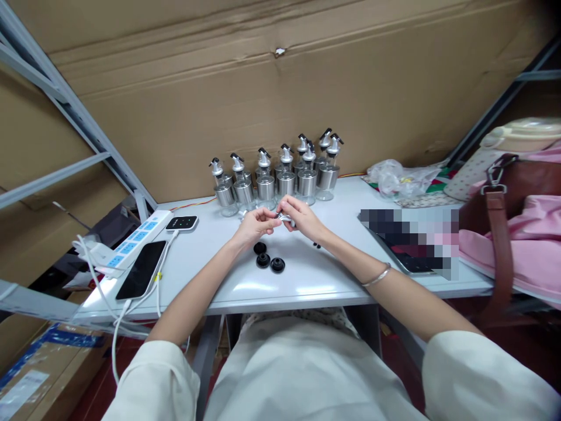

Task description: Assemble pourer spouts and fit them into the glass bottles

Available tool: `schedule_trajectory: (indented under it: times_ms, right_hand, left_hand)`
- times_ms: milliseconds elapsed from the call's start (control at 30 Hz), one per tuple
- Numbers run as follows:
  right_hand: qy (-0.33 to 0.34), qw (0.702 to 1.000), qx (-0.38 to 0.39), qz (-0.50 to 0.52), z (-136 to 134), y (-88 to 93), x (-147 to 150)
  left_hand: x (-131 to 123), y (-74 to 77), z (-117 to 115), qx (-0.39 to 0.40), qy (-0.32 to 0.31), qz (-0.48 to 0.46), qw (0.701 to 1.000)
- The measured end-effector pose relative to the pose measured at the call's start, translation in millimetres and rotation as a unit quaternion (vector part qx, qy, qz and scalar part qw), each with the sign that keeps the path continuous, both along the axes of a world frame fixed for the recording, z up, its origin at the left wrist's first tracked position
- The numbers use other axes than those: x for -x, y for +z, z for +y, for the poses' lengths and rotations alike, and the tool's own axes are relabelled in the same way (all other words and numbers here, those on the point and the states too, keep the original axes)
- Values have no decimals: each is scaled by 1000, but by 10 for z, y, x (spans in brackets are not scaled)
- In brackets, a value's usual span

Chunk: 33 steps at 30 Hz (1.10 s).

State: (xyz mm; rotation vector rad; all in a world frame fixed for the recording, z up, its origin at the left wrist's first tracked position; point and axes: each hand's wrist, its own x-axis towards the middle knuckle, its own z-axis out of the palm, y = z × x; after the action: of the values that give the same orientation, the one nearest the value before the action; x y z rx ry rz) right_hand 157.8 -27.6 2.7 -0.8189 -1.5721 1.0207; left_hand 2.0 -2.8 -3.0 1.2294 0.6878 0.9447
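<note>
My left hand [256, 227] and my right hand [303, 217] meet above the middle of the table. Between them is a small silver pourer spout [286, 218] with a dark part at its top, partly covered by my fingers. The fingers of my right hand are wrapped round it, and my left hand pinches its near side. Just below my hands lie black round stoppers [277, 265]. A few tiny black pieces [316, 245] rest under my right forearm. Behind my hands stand several glass bottles [265, 186] with steel sleeves and silver pourer tops with black levers.
On the left are a power strip [135, 240], a phone [142, 270] with white cables and a small black-faced device [182, 223]. To the right lie a dark tablet-like device [412, 263], a plastic bag [397, 178] and a pink bag [508, 245]. Cardboard [210, 111] backs the table.
</note>
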Motion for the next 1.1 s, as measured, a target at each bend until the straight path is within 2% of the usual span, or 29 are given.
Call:
schedule_trajectory:
  times_ms: [333, 733, 933, 1100]
  right_hand:
    - [4, 999, 22, 30, 30, -10, -13]
    - [-32, 999, 15, 34, -10, -10, 45]
    - [-29, 999, 15, 27, 23, 27, 1]
    - [-24, 1000, 9, 12, 50, 29, -56]
  left_hand:
    - [-54, -39, -43, 19, -8, -10, 1000]
    - [-57, -74, -15, -22, -17, -2, 1000]
    - [-5, -34, 6, -83, -17, 38, 996]
    - [6, 12, -16, -59, -10, 29, 998]
